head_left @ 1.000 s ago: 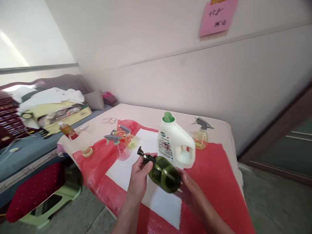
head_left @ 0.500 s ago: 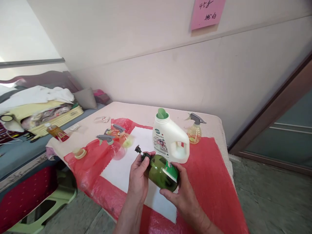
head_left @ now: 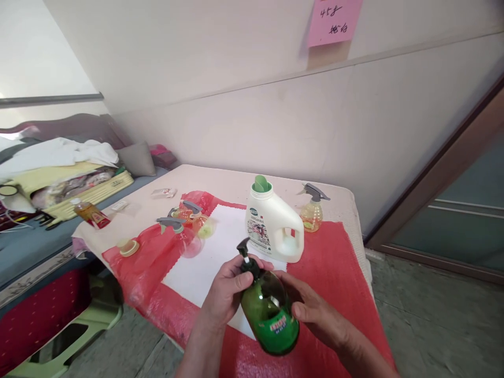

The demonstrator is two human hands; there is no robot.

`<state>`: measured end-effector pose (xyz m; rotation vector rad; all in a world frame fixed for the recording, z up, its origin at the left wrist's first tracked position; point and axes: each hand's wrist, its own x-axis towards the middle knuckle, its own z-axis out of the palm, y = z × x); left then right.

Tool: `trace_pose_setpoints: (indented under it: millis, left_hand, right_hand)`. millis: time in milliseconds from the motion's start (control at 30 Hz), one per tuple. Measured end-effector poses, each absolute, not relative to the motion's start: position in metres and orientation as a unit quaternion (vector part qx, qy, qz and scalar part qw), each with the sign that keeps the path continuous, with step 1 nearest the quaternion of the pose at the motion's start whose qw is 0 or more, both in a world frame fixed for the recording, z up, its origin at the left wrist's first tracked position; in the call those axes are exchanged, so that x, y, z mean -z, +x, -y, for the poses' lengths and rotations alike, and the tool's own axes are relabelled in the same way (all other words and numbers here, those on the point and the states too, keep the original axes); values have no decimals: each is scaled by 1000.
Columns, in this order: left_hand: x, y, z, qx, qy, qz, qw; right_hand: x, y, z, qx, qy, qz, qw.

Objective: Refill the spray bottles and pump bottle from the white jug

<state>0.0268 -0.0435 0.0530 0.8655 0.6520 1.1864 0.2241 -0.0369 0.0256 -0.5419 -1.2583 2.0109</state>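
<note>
Both my hands hold a green pump bottle (head_left: 270, 315) above the near edge of the table. My left hand (head_left: 227, 291) is closed around its neck, just under the black pump head (head_left: 245, 255). My right hand (head_left: 313, 310) wraps the bottle's body from the right side. The bottle leans with its pump end up and away from me, and its green and red label faces me.
A white detergent jug (head_left: 273, 227) with a green cap stands behind the bottle on a white cloth (head_left: 208, 257) over red sheeting (head_left: 334, 273). Spray bottles lie at the left (head_left: 185, 231) and one stands at the back (head_left: 312, 210). A cluttered bed (head_left: 59, 173) lies to the left.
The green bottle has swung from lying sideways to a more upright lean, its base drawn nearer me. My hands kept hold of it and moved slightly right.
</note>
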Motion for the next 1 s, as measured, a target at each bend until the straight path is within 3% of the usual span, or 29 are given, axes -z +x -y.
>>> trace_pose_setpoints:
  millis: [267,433,667,733,833,1000]
  left_hand:
    - [-54,34,45,-531,376,-310,693]
    - [-49,39,39,-585,341,-387,625]
    - [-43,46,37,-622,323,-441,561]
    - [-44,42,37,-616,335,-436,565]
    - [-48,35,40,-596,354,-401,599]
    - [-55,37,47,-548,364,-307,687]
  right_hand:
    - [-31,217,40,-789,-193,500,299]
    - [-26,207,40,-649,-316,599,346]
    - [-6,189,50,-429,-524,649,346]
    - [-7,193,49,-459,-493,646,359]
    - [-17,208,44,-604,-344,612,378]
    - [-37,222,41,-778,-190,513,307]
